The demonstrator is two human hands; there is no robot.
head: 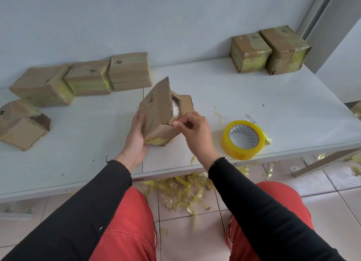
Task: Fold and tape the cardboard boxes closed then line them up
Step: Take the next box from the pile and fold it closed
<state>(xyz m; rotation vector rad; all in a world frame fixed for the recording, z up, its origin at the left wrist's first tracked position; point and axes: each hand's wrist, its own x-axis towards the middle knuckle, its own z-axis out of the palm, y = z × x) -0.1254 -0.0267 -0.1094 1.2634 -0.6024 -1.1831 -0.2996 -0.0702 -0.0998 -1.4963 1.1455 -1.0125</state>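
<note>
An open cardboard box [156, 112] is tilted above the middle of the white table [254, 96], its flaps apart and white filling showing inside. My left hand [135, 136] grips its left side and bottom. My right hand [192, 132] pinches the near flap between thumb and fingers. A yellow tape roll [242, 139] lies flat to the right of my right hand. Two taped boxes [269, 50] stand side by side at the back right. Three untaped boxes [88, 79] sit in a row at the back left, and another box [21, 124] lies at the far left.
A small cutter [257, 128] lies just behind the tape roll. Crumpled yellow tape scraps [183, 190] litter the tiled floor under the table's front edge. A wall runs along the back of the table. My knees in red trousers are below the table.
</note>
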